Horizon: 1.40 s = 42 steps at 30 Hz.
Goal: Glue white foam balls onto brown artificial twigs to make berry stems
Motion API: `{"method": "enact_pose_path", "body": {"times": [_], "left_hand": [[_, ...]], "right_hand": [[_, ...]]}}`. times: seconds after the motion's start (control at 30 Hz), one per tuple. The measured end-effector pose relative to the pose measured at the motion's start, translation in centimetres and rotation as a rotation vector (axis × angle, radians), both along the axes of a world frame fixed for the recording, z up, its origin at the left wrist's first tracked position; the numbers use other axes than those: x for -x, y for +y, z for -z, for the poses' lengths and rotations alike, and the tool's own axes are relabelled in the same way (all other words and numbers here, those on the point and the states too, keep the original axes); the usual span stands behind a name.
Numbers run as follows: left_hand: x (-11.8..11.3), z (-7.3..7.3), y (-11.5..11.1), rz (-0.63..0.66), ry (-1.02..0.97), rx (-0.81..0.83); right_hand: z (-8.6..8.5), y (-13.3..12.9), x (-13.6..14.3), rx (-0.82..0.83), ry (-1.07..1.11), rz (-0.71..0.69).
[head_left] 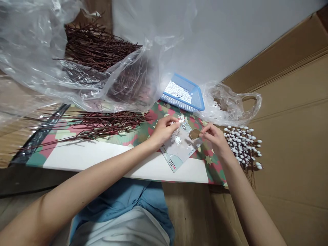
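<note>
My left hand is closed, thumb and fingers pinched together at the upper left edge of a pale printed card; whitish crumpled material shows at its fingertips, too small to identify. In my right hand a small flat brown piece is pinched, held over the card's right side. White clumps lie on the card, which rests at an angle on a white sheet and patterned cloth.
Brown twigs lie on the left, below a plastic bag of more twigs. Behind the card are a blue basket of white pellets and a clear bag. White-tipped stems lie at right, near cardboard.
</note>
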<state>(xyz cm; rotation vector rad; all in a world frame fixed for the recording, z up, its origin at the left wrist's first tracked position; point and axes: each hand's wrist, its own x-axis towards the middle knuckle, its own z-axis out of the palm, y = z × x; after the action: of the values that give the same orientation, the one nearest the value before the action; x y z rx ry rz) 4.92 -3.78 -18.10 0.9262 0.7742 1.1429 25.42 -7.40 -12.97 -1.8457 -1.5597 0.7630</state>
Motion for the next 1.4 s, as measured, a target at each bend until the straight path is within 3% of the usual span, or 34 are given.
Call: {"method": "enact_pose_path", "body": {"times": [0.27, 0.5, 0.73, 0.93, 1.0, 1.1, 1.2, 1.3, 1.4], "left_hand": [[0.2, -0.2, 0.1, 0.018, -0.017, -0.02], [0.7, -0.7, 0.4, 0.035, -0.022, -0.042], [0.9, -1.0, 0.2, 0.051, 0.003, -0.058], [1.4, -1.4, 0.5, 0.122, 0.014, -0.083], [1.7, -1.8, 0.6, 0.169, 0.013, -0.09], [2.1, -2.7, 0.7, 0.251, 0.034, -0.066], [2.3, -4.0, 0.8, 0.345, 0.1, -0.068], [2.1, -5.8, 1.0, 0.469, 0.176, -0.123], [1.8, -7.5, 1.2, 0.549, 0.241, -0.19]], "right_hand": [[0.6, -0.7, 0.7, -0.016, -0.167, -0.065], [1.5, -2.9, -2.3, 0.042, -0.058, 0.073], [3.7, -4.5, -1.7, 0.067, -0.19, 0.232], [4.6, -5.5, -3.7, 0.098, -0.196, 0.22], [3.8, -5.8, -4.3, 0.006, -0.222, 0.253], [1.4, -6.1, -3.5, -0.217, -0.31, 0.242], [-1.7, -5.7, -1.0, -0.349, -0.423, -0.009], [-4.0, -4.6, 1.9, -0.324, -0.535, -0.293], [-5.0, -3.4, 3.7, -0.298, -0.723, -0.379]]}}
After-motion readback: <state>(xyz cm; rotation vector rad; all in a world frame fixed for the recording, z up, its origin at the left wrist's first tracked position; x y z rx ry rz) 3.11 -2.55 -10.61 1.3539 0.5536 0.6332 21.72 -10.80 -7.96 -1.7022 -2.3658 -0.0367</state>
